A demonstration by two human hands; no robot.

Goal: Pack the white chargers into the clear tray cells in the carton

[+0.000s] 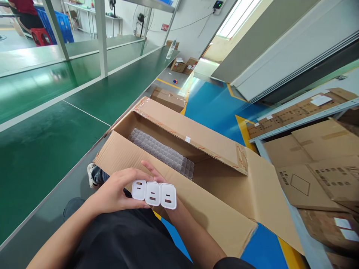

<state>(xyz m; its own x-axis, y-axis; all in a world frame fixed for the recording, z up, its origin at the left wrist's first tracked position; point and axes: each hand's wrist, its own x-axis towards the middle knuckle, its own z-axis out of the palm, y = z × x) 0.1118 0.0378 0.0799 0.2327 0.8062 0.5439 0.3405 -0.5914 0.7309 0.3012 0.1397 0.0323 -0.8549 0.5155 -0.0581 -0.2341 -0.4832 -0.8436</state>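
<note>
Three white plastic pieces with small slots are lined up side by side above my lap. My left hand grips the row at its left end, with the thumb below and fingers above. Behind the pieces is my right hand, mostly hidden by them; one or two fingers stick out above, and what it holds does not show clearly. Just beyond the hands lies a long open cardboard box. Inside it, toward the left, sits a block of translucent cup-like plastic pieces.
A green workbench with metal posts runs along the left. Cardboard boxes fill a metal shelf at right. More boxes stand on the floor ahead. At the far left, a person is near a red stool.
</note>
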